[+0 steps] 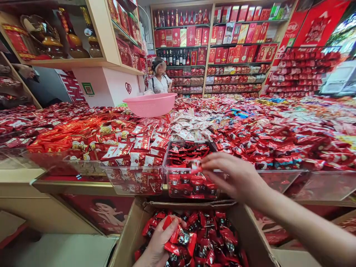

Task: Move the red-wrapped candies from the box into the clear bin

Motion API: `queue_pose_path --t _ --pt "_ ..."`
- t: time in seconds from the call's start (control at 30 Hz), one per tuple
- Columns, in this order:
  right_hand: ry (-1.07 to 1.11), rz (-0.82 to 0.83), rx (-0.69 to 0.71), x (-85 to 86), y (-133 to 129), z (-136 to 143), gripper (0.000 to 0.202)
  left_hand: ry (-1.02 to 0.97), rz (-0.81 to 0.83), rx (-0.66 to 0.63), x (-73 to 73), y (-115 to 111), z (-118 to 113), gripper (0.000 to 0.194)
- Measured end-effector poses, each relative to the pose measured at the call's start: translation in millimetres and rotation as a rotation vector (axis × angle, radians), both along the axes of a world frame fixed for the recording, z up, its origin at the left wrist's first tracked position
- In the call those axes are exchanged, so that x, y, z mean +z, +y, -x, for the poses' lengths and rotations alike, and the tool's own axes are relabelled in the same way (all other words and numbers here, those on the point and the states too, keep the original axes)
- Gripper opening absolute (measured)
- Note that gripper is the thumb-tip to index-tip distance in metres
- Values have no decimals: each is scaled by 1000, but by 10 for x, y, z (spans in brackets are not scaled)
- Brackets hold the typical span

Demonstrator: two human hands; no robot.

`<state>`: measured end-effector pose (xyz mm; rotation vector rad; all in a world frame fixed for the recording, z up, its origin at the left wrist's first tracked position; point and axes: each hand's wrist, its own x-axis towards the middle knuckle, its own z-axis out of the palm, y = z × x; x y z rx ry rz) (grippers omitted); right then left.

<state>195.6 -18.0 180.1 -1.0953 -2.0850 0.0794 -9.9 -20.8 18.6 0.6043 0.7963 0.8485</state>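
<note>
Before us sits a carton (pixel 129 233) with sweets (pixel 211 241) in it. Just behind, at the desk (pixel 69 187) edge, we have a bin (pixel 178 169) of sweets, a second bin (pixel 130 169) to its left. Farther back lies a basin (pixel 150 106), behind it a person (pixel 160 84), then shelves (pixel 210 35).

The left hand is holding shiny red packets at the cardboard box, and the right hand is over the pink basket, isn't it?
Not quite: the right hand is over the clear bin, not the pink basket, as the head view shows. The left hand is indeed holding shiny red packets at the cardboard box.
</note>
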Motion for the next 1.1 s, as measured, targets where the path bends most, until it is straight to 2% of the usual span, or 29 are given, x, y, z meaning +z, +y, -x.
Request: queue_pose_path --t 0.03,0.1,0.2,0.3,0.43,0.67,0.8,0.87,0.97,1.03,1.1 --pt "-18 37 -58 63 153 -17 17 7 12 6 -27 12 -3 21" --pt "-79 147 -89 111 465 6 15 10 19 6 -86 35 -14 23" --pt "-181 268 -40 43 858 158 12 -3 6 -2 -182 61 -25 24" --pt "-276 332 -27 -71 1089 342 12 13 -9 -5 -272 79 -14 25" --pt "-438 406 -7 -164 1193 458 11 37 -56 -19 -343 102 11 26" --pt "-586 490 65 -242 1210 480 16 70 -40 -39 -321 109 -17 27" --pt "-618 456 76 -173 1265 442 19 72 -63 -53 -363 124 -20 28" --pt "-633 371 -23 -74 1345 368 20 81 -78 -51 -383 135 -13 27" --pt "-645 225 -290 61 1523 211 25 99 -73 -39 -390 149 -1 27" --pt "-650 202 -402 86 1631 120 27 106 -66 -34 -392 159 8 28" --pt "-666 205 -456 58 1693 68 26 118 -81 -35 -403 174 19 30"
